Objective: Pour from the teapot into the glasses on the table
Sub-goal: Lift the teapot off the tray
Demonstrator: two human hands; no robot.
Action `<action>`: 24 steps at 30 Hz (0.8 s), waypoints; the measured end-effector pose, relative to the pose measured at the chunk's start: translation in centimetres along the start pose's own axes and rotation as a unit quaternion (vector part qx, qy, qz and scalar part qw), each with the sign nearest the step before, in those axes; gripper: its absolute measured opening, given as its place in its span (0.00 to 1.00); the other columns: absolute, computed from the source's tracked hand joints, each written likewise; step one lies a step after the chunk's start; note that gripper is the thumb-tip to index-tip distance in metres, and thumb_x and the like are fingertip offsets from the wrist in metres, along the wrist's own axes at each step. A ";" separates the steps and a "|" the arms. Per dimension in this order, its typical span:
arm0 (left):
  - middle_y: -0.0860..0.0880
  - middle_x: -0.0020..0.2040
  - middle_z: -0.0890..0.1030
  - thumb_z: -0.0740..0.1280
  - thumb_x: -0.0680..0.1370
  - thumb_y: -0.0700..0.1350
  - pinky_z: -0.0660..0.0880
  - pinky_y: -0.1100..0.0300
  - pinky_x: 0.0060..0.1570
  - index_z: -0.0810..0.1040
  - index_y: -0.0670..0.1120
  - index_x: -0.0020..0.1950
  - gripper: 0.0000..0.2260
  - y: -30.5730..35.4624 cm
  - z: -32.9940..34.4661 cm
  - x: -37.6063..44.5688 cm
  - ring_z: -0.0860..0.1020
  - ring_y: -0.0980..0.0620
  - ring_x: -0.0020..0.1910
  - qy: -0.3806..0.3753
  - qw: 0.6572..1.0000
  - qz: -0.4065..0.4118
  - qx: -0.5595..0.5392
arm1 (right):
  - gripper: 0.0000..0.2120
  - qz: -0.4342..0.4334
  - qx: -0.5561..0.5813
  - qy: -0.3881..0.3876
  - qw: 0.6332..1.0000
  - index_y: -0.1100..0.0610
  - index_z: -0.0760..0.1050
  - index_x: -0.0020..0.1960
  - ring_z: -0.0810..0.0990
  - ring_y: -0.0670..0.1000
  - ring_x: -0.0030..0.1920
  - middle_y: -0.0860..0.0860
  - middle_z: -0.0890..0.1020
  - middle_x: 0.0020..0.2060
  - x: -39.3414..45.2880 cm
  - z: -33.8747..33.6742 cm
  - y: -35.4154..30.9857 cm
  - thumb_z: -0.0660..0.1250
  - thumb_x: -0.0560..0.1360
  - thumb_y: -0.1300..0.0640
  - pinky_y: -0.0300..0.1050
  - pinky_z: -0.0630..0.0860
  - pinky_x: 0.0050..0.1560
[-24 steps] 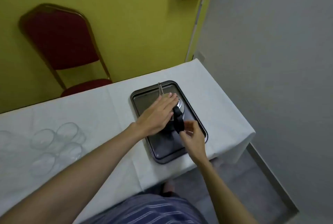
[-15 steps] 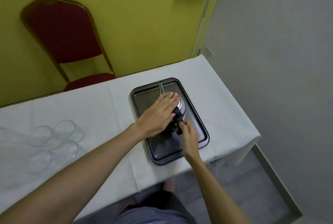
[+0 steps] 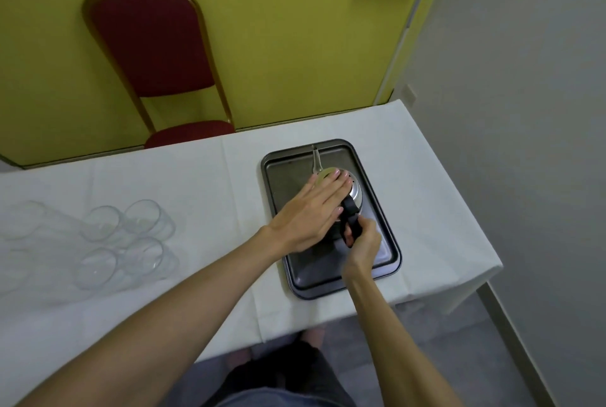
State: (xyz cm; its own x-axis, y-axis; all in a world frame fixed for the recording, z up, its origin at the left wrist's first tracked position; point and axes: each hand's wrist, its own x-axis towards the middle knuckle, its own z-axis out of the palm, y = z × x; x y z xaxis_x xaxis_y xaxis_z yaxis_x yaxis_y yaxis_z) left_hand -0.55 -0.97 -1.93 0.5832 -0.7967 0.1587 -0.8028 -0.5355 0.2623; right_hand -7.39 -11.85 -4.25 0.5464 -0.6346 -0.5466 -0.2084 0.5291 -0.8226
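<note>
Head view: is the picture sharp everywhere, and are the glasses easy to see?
In the head view the teapot and both hands on the tray are fairly sharp; the clear glasses are faint against the white cloth and blurred toward the left edge; wide-angle distortion makes the chair lean.

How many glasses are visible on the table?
4 clear: two behind, two in front, left of the tray. Fainter glass shapes at the left edge may be more.

Red chair (image 3: 154, 46), dark tray (image 3: 328, 282).
</note>
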 end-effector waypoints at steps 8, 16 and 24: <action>0.43 0.78 0.61 0.50 0.84 0.46 0.53 0.46 0.76 0.60 0.38 0.77 0.23 -0.6 -1.8 -1.9 0.56 0.46 0.78 0.053 0.999 -0.007 -0.001 | 0.16 -0.021 0.021 -0.051 0.998 0.56 0.66 0.30 0.66 0.43 0.25 0.43 0.70 0.20 -0.5 0.9 -1.5 0.58 0.75 0.65 0.33 0.64 0.27; 0.43 0.76 0.65 0.52 0.84 0.45 0.54 0.46 0.76 0.64 0.38 0.75 0.21 -2.0 -9.6 -5.8 0.59 0.47 0.77 0.176 0.983 -0.056 0.019 | 0.26 -0.079 0.012 -0.212 0.974 0.50 0.65 0.21 0.62 0.44 0.23 0.44 0.65 0.20 -5.0 6.8 -5.8 0.53 0.76 0.65 0.35 0.63 0.26; 0.43 0.73 0.70 0.54 0.84 0.45 0.57 0.46 0.75 0.69 0.38 0.72 0.19 -4.1 -16.3 -11.7 0.65 0.47 0.75 0.246 0.955 -0.127 0.105 | 0.31 -0.065 -0.007 -0.338 0.939 0.53 0.69 0.16 0.64 0.41 0.20 0.43 0.68 0.18 -11.2 13.8 -5.7 0.54 0.78 0.65 0.32 0.62 0.25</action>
State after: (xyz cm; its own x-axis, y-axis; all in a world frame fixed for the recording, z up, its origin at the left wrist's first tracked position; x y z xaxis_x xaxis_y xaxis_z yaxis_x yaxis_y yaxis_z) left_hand -2.06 15.17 10.68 0.7089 -0.4326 0.5570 -0.6047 -0.7793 0.1643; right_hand -1.17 -0.01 8.77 0.9570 -0.1873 -0.2213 -0.1130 0.4617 -0.8798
